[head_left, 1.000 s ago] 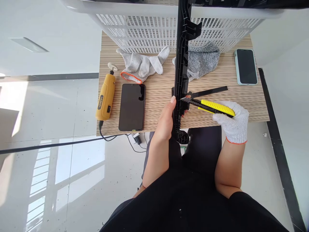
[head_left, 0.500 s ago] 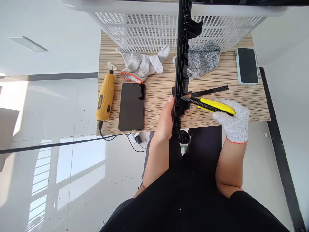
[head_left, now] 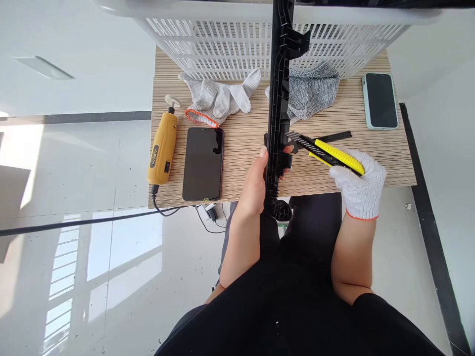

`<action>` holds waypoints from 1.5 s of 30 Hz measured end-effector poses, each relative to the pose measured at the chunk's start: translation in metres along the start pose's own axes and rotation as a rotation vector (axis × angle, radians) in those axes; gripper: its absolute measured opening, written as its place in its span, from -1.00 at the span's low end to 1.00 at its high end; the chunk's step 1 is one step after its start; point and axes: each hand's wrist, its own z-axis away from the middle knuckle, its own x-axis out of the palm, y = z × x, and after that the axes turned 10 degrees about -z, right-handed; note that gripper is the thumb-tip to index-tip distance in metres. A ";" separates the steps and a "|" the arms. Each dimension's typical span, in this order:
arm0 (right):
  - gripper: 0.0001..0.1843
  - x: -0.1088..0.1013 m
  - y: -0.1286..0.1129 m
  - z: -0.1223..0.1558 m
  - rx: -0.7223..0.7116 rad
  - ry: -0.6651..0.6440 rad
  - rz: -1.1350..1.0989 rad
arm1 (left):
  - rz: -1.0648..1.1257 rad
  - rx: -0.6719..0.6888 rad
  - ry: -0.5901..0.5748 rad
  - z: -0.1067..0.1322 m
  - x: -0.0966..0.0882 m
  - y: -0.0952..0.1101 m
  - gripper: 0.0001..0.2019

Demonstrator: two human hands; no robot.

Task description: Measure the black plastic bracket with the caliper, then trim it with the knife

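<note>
My bare left hand [head_left: 256,185] is wrapped round the lower part of a long black plastic part [head_left: 279,89] that stands upright over the table's front edge. My right hand [head_left: 359,185], in a white knit glove, grips a yellow and black utility knife [head_left: 326,153]. The knife's blade end lies against the right side of the black part, just above my left fingers. A thin black strip [head_left: 326,137] lies on the table behind the knife.
On the striped wooden table [head_left: 245,143] lie a yellow rotary tool [head_left: 162,151], a dark phone [head_left: 203,163], a white glove [head_left: 218,99], a grey glove [head_left: 309,91] and a second phone [head_left: 380,100]. A white slatted basket [head_left: 230,44] stands at the back. Glossy floor lies left.
The knife's blade end has moved up along the black part, and my right hand has tilted with it. My left hand and the black part have barely moved.
</note>
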 end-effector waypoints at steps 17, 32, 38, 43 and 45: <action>-0.60 -0.001 -0.003 0.002 0.027 -0.119 0.030 | -0.004 0.004 0.000 0.000 0.000 0.000 -0.48; -0.61 0.000 -0.002 0.004 -0.035 -0.073 0.081 | -0.026 0.037 -0.035 -0.001 -0.002 -0.001 -0.40; -0.61 0.001 0.000 0.003 -0.020 -0.076 0.053 | -0.047 0.026 -0.038 -0.001 -0.004 -0.002 -0.37; -0.62 0.004 -0.002 0.002 -0.032 -0.035 0.051 | -0.060 0.037 -0.046 -0.001 -0.004 -0.004 -0.39; -0.61 0.005 -0.004 0.002 -0.027 0.012 0.031 | -0.067 0.049 -0.054 0.000 -0.004 -0.004 -0.40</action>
